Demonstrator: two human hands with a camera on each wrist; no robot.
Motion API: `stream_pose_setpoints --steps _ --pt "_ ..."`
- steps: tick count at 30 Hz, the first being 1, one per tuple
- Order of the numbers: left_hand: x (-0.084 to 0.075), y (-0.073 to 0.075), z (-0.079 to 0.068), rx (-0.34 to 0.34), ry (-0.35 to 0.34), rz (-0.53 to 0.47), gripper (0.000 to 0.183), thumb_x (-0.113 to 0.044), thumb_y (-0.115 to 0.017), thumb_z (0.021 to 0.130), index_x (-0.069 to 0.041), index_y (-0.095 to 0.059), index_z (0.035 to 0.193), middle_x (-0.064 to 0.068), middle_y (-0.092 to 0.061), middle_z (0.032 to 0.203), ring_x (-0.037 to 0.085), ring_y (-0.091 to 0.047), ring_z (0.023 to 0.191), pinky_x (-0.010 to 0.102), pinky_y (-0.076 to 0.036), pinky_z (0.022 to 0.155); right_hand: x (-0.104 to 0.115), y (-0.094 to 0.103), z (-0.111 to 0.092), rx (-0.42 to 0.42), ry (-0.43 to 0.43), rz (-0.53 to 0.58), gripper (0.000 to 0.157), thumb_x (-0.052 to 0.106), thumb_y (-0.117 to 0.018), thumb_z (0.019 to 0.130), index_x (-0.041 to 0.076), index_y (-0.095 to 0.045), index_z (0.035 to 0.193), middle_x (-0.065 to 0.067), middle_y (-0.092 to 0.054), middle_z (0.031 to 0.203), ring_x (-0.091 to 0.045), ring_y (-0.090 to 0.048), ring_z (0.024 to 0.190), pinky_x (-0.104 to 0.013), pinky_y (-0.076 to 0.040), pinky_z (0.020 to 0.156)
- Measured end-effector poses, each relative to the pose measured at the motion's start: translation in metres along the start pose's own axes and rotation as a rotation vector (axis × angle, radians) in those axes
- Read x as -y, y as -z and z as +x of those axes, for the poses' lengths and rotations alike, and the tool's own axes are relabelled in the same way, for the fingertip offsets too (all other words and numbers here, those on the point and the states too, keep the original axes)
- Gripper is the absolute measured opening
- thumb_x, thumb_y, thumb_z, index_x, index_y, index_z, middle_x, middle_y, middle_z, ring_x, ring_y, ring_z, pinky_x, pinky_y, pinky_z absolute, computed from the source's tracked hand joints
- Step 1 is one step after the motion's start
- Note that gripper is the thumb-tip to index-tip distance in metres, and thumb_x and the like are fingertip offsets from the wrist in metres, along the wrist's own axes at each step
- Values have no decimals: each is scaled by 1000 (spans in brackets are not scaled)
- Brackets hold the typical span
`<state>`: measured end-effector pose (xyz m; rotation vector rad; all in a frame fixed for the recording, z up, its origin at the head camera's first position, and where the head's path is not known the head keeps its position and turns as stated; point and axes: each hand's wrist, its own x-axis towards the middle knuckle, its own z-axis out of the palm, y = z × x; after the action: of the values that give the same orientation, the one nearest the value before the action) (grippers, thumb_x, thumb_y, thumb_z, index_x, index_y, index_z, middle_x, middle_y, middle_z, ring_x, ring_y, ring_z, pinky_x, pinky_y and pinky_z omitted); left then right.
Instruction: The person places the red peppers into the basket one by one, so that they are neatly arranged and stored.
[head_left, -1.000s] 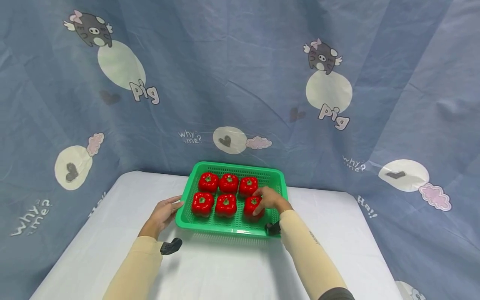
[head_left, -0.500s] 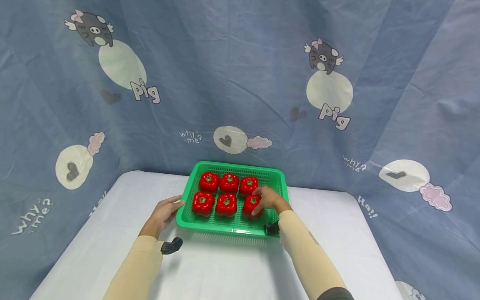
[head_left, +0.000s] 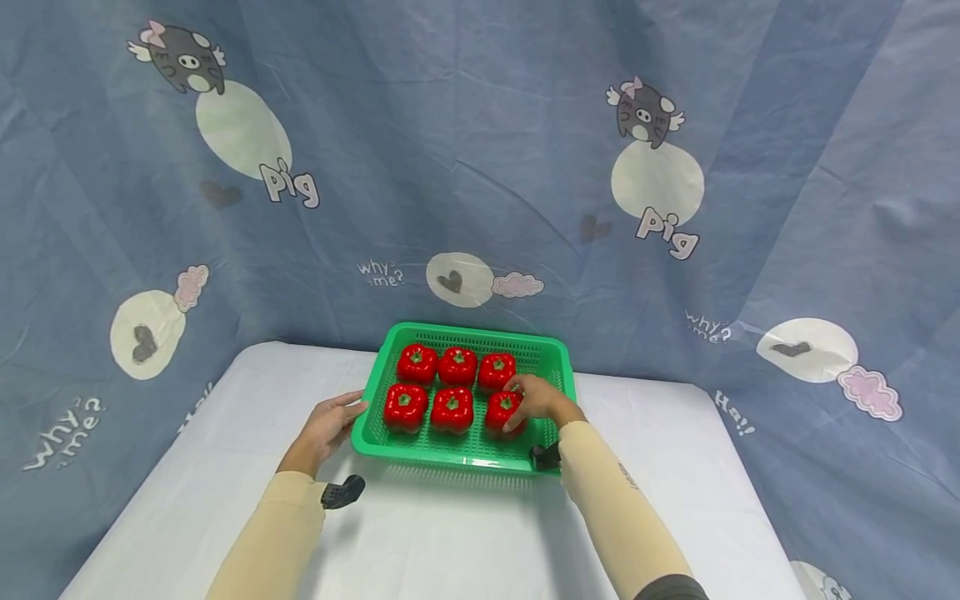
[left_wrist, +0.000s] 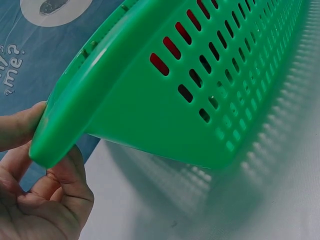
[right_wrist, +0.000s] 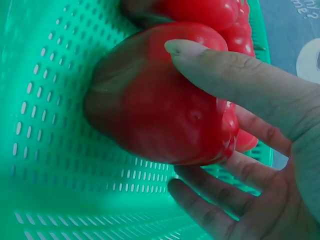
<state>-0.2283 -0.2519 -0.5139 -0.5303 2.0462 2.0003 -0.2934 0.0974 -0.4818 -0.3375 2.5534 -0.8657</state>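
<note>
A green plastic basket (head_left: 480,462) holds shiny red bell peppers in two rows of three. My left hand (head_left: 328,427) grips the basket's left rim, the thumb (left_wrist: 22,125) on top and curled fingers (left_wrist: 70,185) below it. Inside the basket, my right hand (head_left: 540,398) holds the front-right bell pepper (head_left: 501,414) from its right side. In the right wrist view, the thumb (right_wrist: 225,70) lies along this pepper (right_wrist: 175,110) and the other fingers reach round its stem end, partly hidden. The middle pepper (head_left: 452,411) of the front row stands to its left, a small gap between.
A white-covered table (head_left: 450,542) carries the basket. Behind it hangs a blue curtain (head_left: 480,167) printed with pigs and words. The other peppers are the front-left one (head_left: 405,408) and the back row (head_left: 457,367). Basket floor shows at the right end.
My right hand and the front-right bell pepper have shifted slightly left, mostly in the first half second. The left hand stays at the basket rim, and the basket has not moved.
</note>
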Motion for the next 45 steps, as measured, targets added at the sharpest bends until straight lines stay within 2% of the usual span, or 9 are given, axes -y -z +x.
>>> stream_pose_setpoints --steps 7,15,24,32,38,45 --pt "-1 -2 0 7 -14 11 51 -15 -57 97 2 -42 143 18 -52 137 3 -61 90 19 -53 79 -1 0 -2 -11 -8 17 61 10 -89 65 11 -59 118 -12 -58 119 -28 -53 109 -44 -50 91" --pt "-2 -3 -1 23 -25 10 50 -14 -57 97 3 -42 142 8 -63 120 3 -62 85 20 -54 77 -2 1 -6 -16 -19 41 60 12 -88 66 11 -60 119 -11 -58 117 -27 -53 107 -43 -51 90" --pt "-4 -3 -5 6 -17 34 50 -15 -56 98 2 -41 143 16 -57 131 3 -63 87 21 -54 79 1 4 -9 8 0 66 63 13 -87 67 10 -58 124 -12 -55 121 -28 -51 110 -44 -50 91" --pt "-2 -2 -3 -4 -10 61 50 -16 -53 99 1 -40 144 21 -48 140 3 -61 90 22 -54 83 -4 6 -16 -20 46 141 70 14 -86 70 8 -54 132 -18 -53 129 -34 -51 117 -45 -49 92" --pt "-1 -2 -2 -6 -14 87 50 -18 -54 99 1 -41 144 18 -53 136 2 -61 87 21 -53 80 -7 11 -28 -32 56 239 70 10 -84 72 7 -52 134 -19 -50 134 -38 -50 118 -43 -52 87" --pt "0 -3 -3 -20 -41 115 50 -20 -55 99 2 -42 143 12 -62 123 4 -61 87 25 -53 82 -16 14 -44 -81 83 320 72 9 -83 73 7 -49 137 -18 -48 138 -41 -46 125 -51 -48 95"
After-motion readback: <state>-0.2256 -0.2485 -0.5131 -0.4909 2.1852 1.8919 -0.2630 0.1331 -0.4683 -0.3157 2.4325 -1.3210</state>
